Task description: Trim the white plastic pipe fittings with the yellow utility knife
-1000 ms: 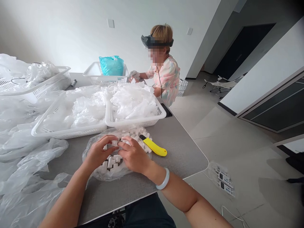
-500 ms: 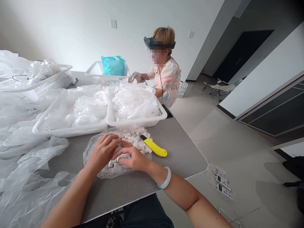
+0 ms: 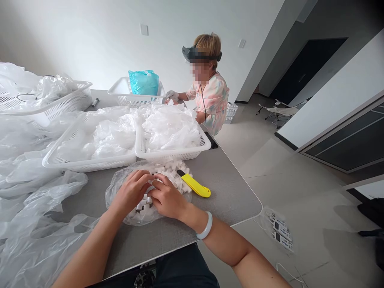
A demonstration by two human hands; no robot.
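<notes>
On a grey, white-edged counter (image 3: 228, 192), small white blocky pieces (image 3: 175, 169) are lying amid clear plastic film (image 3: 115, 182); we are curling our left hand (image 3: 132, 193) and right hand (image 3: 168, 199) over them, whether gripping any we cannot tell.

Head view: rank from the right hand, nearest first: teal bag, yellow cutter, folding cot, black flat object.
1. Yellow cutter: just to the right of the right hand.
2. Black flat object: farther up the table, by its right edge.
3. Teal bag: in the basket at the table's far end.
4. Folding cot: off the table, on the floor, far right.
</notes>
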